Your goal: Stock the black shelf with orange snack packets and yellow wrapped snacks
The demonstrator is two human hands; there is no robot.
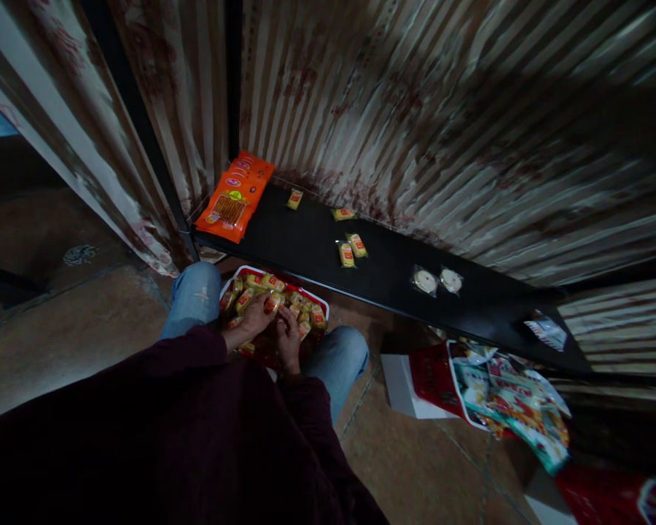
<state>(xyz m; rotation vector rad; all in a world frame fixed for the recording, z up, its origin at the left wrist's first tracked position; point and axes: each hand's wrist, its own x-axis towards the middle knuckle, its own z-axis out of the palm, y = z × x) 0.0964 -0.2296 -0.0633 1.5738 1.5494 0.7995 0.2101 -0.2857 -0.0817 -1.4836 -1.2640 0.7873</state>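
A red tray [321,302] full of several small yellow-wrapped snack packets [300,306] rests between my knees. My left hand [256,319] lies over the packets at the tray's left side, its fingers curled round a packet [273,302]. Beside it, my right hand [289,341] reaches into the tray with fingers bent down among the packets; what it grips is hidden. Both arms wear dark maroon sleeves.
A low black shelf [383,273] runs along the corrugated metal wall, carrying orange snack bags [235,197], a few yellow packets [352,249], two round wrapped biscuits [437,281] and a striped packet [547,332]. Another tray of colourful packets [511,397] sits on white boxes [401,386] at right.
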